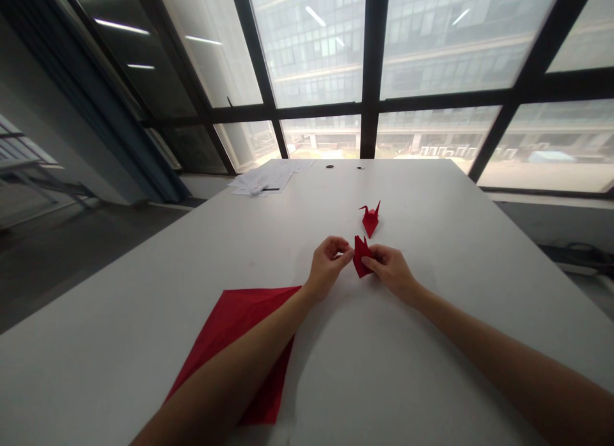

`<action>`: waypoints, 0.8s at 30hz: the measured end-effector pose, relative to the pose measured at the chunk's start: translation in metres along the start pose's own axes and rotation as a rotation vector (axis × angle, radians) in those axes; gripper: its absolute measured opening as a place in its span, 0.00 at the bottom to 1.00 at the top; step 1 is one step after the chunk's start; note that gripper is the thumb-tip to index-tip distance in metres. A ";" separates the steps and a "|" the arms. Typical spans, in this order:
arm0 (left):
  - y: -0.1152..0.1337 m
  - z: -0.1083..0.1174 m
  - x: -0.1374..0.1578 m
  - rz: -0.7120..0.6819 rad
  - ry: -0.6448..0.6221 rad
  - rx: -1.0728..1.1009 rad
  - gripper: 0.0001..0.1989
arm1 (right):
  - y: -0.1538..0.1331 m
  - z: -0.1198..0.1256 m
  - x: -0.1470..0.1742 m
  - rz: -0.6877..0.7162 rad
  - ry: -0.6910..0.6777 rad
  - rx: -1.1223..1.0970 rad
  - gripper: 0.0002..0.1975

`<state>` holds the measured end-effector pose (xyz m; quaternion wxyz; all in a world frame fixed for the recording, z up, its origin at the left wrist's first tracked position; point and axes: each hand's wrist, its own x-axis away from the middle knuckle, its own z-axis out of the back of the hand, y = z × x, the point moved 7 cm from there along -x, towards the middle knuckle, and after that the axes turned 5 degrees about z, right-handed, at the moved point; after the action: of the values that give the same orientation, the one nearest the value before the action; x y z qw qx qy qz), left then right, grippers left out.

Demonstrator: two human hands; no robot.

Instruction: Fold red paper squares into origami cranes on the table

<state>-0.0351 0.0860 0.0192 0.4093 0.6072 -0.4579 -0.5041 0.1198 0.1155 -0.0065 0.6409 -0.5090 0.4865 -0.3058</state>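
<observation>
A partly folded red origami piece [361, 259], with pointed tips standing up at its top, is held just above the white table. My right hand [391, 270] grips its right side, thumb on the near face and fingers behind. At its left edge, the thumb and forefinger of my left hand [329, 265] are pinched together, touching the paper. Just beyond my hands stands a finished red paper crane [369, 222]. Under my left forearm lies a large sheet of red paper [249, 311], partly covered by the arm.
White paper sheets [266, 177] lie in a loose pile at the table's far left, a dark thin object on them. Two small dark round spots mark the far end of the white table [432, 196]. Large framed windows [316, 49] rise behind it.
</observation>
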 end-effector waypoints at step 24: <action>-0.011 -0.005 0.000 0.137 -0.069 -0.080 0.15 | -0.004 0.000 0.001 -0.011 -0.007 -0.006 0.13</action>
<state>-0.0286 0.0891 0.0091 0.4505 0.5399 -0.4917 -0.5136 0.1203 0.1133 -0.0030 0.6392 -0.5148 0.4823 -0.3062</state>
